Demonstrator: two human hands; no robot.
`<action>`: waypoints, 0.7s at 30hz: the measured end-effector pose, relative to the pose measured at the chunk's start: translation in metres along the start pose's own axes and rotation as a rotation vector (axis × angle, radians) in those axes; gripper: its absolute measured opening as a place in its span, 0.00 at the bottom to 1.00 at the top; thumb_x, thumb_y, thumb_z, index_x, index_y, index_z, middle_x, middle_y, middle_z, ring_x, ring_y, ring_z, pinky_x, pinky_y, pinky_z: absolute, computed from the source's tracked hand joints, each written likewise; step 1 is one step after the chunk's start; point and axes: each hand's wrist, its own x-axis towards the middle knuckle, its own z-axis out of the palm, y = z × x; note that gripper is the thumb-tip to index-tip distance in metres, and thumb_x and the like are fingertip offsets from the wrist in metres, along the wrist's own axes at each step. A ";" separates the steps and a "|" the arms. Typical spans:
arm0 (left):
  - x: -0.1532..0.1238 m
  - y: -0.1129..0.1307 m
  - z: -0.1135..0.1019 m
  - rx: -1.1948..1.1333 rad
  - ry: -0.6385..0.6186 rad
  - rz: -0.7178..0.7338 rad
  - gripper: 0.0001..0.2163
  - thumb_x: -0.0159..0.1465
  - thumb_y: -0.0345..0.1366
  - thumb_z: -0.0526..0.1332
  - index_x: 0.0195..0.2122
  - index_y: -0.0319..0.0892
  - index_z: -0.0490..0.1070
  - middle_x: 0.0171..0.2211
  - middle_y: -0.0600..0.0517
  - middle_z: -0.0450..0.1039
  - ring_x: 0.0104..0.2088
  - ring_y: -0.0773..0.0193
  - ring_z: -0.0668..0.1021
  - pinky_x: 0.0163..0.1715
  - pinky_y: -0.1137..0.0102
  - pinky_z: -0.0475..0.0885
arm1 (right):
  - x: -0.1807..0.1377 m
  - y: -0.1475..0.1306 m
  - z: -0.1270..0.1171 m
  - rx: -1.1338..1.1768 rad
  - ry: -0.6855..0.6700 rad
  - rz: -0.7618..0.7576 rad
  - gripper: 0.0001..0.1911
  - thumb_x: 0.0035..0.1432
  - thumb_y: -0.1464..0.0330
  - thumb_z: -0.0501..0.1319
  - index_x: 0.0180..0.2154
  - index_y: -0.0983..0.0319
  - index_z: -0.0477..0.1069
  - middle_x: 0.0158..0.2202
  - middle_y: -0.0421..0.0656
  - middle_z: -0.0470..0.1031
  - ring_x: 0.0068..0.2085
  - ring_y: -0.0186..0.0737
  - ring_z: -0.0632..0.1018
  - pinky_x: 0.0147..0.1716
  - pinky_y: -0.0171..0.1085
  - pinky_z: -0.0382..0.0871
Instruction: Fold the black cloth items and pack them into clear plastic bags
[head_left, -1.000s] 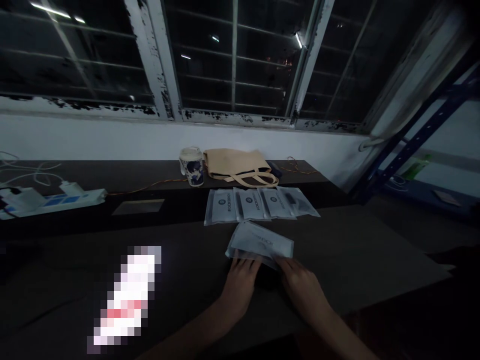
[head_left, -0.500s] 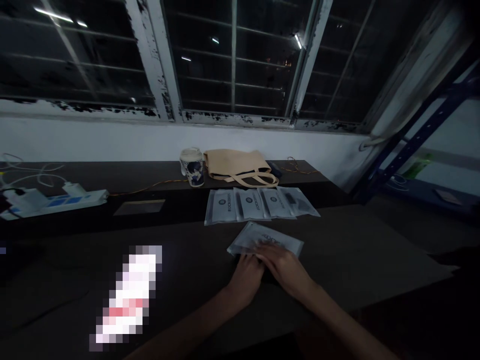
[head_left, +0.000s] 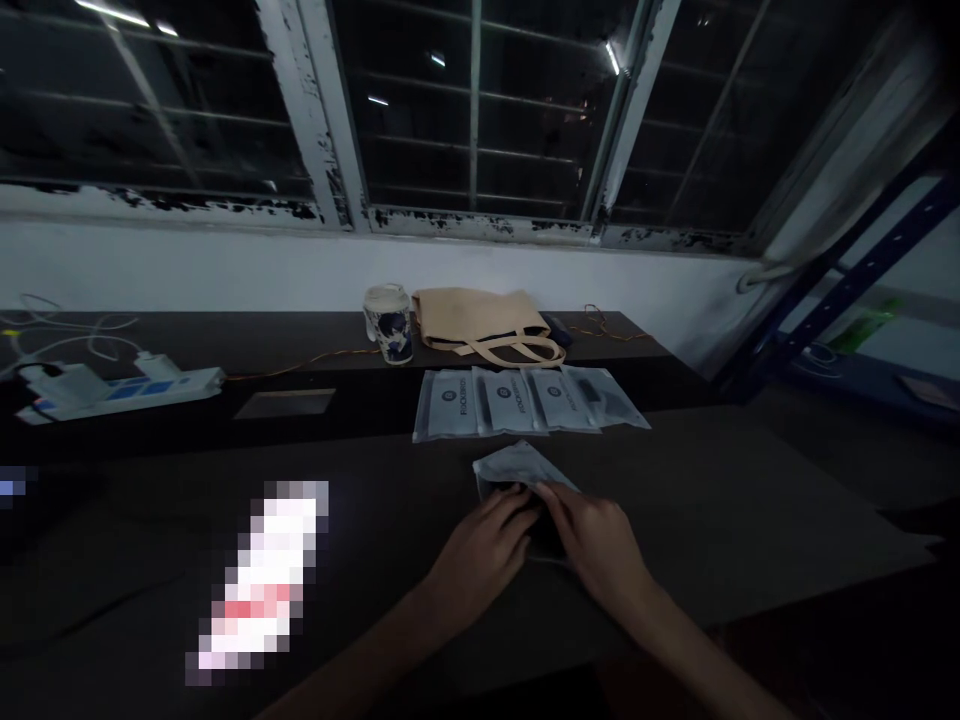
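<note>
A grey plastic packet (head_left: 517, 465) lies on the dark table (head_left: 712, 500) just in front of me, partly folded or bunched. My left hand (head_left: 484, 550) and my right hand (head_left: 592, 535) rest side by side on its near edge. Both sets of fingers are curled onto it, pressing and gripping it. The near part of the packet is hidden under my fingers. Beyond it, several similar flat packets (head_left: 525, 400) with round logos lie in an overlapping row.
A printed paper cup (head_left: 388, 322) and a tan tote bag (head_left: 484, 322) stand at the back by the wall. A white power strip (head_left: 124, 392) with cables lies far left. A blurred bright patch (head_left: 259, 585) sits near left. A blue rack (head_left: 847, 280) stands right.
The packet has gone from lying flat and wide to a smaller, bunched shape. My hands have closed in together on its near edge. The view shifted slightly.
</note>
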 end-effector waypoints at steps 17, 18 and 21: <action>-0.004 -0.078 -0.020 -0.601 0.001 -0.973 0.18 0.58 0.48 0.57 0.39 0.40 0.74 0.36 0.49 0.77 0.24 0.68 0.77 0.19 0.77 0.68 | 0.128 0.010 0.056 0.010 -0.333 -0.399 0.09 0.60 0.67 0.58 0.38 0.61 0.77 0.40 0.47 0.76 0.45 0.44 0.74 0.46 0.42 0.63; 0.001 -0.080 -0.018 -0.615 -0.004 -0.972 0.18 0.58 0.48 0.57 0.39 0.40 0.74 0.36 0.49 0.77 0.23 0.69 0.77 0.19 0.77 0.68 | 0.129 0.012 0.058 0.018 -0.346 -0.404 0.09 0.60 0.67 0.58 0.37 0.61 0.77 0.40 0.46 0.76 0.45 0.44 0.74 0.46 0.42 0.62; 0.011 -0.084 -0.011 -0.661 -0.018 -0.972 0.17 0.57 0.48 0.59 0.37 0.39 0.74 0.35 0.48 0.78 0.23 0.67 0.78 0.19 0.77 0.68 | 0.134 0.018 0.063 0.059 -0.385 -0.419 0.08 0.59 0.69 0.58 0.34 0.59 0.77 0.37 0.42 0.77 0.42 0.40 0.75 0.45 0.39 0.62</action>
